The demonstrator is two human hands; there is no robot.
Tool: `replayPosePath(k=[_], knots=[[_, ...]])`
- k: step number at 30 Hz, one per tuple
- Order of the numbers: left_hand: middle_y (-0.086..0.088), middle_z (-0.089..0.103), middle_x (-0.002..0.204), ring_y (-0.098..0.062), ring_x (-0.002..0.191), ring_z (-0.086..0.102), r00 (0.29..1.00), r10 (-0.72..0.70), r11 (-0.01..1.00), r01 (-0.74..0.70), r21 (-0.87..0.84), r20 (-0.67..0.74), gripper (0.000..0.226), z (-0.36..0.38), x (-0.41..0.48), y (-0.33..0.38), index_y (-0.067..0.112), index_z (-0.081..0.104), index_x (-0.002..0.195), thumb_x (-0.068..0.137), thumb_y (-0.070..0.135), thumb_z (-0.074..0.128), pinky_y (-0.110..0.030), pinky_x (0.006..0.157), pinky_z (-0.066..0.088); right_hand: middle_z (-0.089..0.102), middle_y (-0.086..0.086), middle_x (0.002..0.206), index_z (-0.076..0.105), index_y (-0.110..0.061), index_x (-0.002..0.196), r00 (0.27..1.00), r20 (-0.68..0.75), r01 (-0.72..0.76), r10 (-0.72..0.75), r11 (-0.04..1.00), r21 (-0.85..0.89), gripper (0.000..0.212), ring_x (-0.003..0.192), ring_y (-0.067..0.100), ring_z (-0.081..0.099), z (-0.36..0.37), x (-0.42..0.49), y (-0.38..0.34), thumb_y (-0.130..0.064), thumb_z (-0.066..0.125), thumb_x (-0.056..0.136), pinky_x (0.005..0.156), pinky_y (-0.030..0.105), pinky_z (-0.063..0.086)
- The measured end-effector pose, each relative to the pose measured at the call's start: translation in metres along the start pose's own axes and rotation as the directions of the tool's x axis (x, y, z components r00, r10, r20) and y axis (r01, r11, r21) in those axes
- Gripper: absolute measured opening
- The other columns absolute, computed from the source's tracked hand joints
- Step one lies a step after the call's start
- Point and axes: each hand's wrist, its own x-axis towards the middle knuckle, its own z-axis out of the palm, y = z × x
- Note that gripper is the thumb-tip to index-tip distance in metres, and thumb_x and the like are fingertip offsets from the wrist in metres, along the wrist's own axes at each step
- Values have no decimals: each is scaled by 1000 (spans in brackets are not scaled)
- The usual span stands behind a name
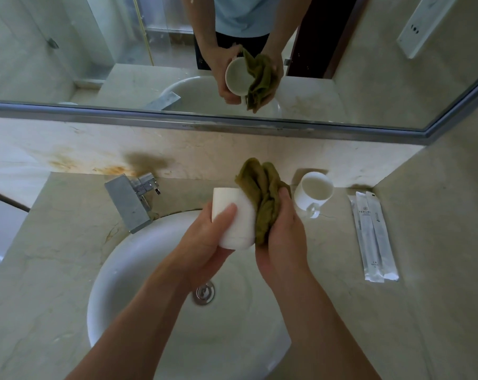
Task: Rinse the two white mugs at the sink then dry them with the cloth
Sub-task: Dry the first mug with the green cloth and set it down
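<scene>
Our left thumb lies across the side of the white mug, and the rest of the left hand is curled under and around it, gripping it firmly. The right hand's fingers are closed round a bunched olive-green cloth, which the right hand presses against the mug's right side. The cloth's loose folds stick up past the mug towards the wall.

We hold the mug tipped over, base towards us and mouth towards the mirror. In the mirror we see its open mouth, with the cloth at its rim. Mug and hands are above the far edge of the round white sink basin, with the metal drain below our wrists.

The second white mug stands upright on the marble countertop, just right of the right hand and not touching it, its handle turned towards us. Further right lie two sealed white sachets, side by side. The square chrome faucet sits left of the hands, its spout reaching over the basin's rim.
</scene>
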Motion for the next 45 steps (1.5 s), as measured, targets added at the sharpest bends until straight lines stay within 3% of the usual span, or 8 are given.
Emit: replayPosePath(k=[9,22,30,34,35,37,40,45], knots=[[-18,65,148,-38,140,59,998,-56,998,57,38,-33,62,7,9,-9,9,60,148,102,50,60,-59,120,42,73,5,96,72,-30,98,976,-28,190,-216,906,-377,22,88,21,71,-36,-18,15,-45,57,104,82,39,60],[-23,74,126,-40,104,76,986,-125,981,139,-137,108,79,21,7,-52,4,59,142,78,48,69,-40,84,66,69,-2,89,66,-18,102,884,-310,39,-349,717,-696,9,84,14,68,-171,-7,-7,-27,65,103,67,24,48],[-20,69,142,-38,121,71,972,-157,987,161,-10,176,87,27,26,-66,10,65,142,75,61,87,-47,99,62,64,5,110,60,-12,123,924,-238,-143,-299,309,-940,53,107,30,68,-220,15,20,-56,68,93,91,46,59],[-20,65,147,-36,124,69,964,-102,995,95,41,247,82,33,39,-64,13,65,145,81,63,81,-50,107,58,60,9,144,64,-16,129,914,-79,-141,-398,-129,-982,52,146,36,47,-190,23,7,-59,54,101,116,80,22],[-21,64,148,-36,124,69,964,-92,995,80,58,249,88,33,42,-62,10,58,149,83,63,80,-51,108,57,60,9,146,65,-16,132,904,-11,-62,-426,-105,-992,46,146,35,49,-180,23,2,-50,54,104,118,76,25],[-23,62,149,-38,126,67,963,-78,993,53,102,257,95,35,49,-59,6,49,154,84,63,79,-54,110,55,68,1,137,67,-18,134,897,60,160,-438,195,-968,36,131,21,62,-156,18,-16,-38,54,107,114,47,48],[-22,60,152,-38,133,63,964,-53,990,17,140,260,92,33,58,-54,8,48,156,87,63,75,-59,113,50,76,-13,112,70,-25,131,951,71,245,-302,591,-768,31,97,3,72,-127,11,-39,-35,50,111,78,12,54],[-25,60,151,-40,133,62,972,-31,971,-26,240,232,100,25,67,-43,8,46,158,85,72,72,-56,112,52,76,-14,113,67,-32,138,934,120,307,-337,581,-754,32,101,2,72,-124,22,-41,-32,56,109,83,17,57]])
